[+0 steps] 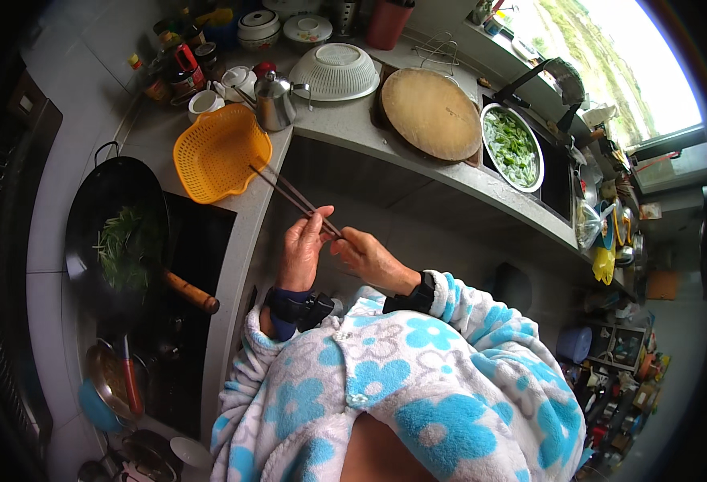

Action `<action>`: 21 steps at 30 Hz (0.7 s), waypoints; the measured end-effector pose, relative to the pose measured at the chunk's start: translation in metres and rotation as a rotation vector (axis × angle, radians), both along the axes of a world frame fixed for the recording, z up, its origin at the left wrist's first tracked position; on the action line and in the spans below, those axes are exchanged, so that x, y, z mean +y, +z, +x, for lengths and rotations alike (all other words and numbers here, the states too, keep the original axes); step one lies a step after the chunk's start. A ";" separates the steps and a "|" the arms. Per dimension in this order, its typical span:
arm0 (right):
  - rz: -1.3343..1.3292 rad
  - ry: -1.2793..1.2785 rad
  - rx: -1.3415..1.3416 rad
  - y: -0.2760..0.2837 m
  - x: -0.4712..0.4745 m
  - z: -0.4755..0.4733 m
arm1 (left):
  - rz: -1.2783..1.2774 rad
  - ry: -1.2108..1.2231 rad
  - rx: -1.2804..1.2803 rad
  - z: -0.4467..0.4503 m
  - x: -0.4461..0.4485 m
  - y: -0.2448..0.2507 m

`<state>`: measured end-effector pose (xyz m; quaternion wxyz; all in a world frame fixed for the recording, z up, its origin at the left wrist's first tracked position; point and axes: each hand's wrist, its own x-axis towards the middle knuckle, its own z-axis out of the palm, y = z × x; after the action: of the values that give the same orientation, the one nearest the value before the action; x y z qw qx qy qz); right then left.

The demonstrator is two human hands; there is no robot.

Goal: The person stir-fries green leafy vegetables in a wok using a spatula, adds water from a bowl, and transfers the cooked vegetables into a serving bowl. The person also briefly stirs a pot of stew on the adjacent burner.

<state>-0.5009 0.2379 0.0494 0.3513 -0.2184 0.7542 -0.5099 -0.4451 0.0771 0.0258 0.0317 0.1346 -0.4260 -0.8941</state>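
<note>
Both of my hands meet in front of my chest around a pair of long dark chopsticks point(290, 196). My left hand point(302, 247) is upright with its thumb and fingers against them; my right hand point(370, 258) closes on their rear end. The tips point up-left, over the edge of a yellow plastic basket point(220, 150) on the counter corner. Left of me, a black wok point(76, 253) with a wooden handle holds green vegetable strips point(121, 247). A round wooden cutting board point(431, 114) lies ahead, beside a white-rimmed bowl of chopped greens in water point(512, 147).
A metal kettle point(275, 102), an upturned white colander point(335, 72) and sauce bottles point(187, 75) stand along the back counter. A steel pan point(109, 379) with a red-handled utensil point(130, 385) sits beyond the wok. The counter edge point(450, 181) runs before me towards the sink.
</note>
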 end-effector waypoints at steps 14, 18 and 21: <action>0.841 -0.449 0.841 -0.136 0.084 -0.417 | -0.206 -0.008 -0.396 -0.027 -0.037 -0.046; 0.991 -0.212 0.877 -0.155 0.098 -0.470 | -0.134 0.157 -0.475 -0.034 -0.037 -0.046; 1.078 -0.060 0.842 -0.154 0.108 -0.479 | -0.097 0.257 -0.490 -0.039 -0.031 -0.047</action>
<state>-0.9801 0.3462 -0.1044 0.0734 -0.1720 0.9808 0.0556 -0.4842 0.0459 -0.0215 0.0474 0.3979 -0.4425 -0.8022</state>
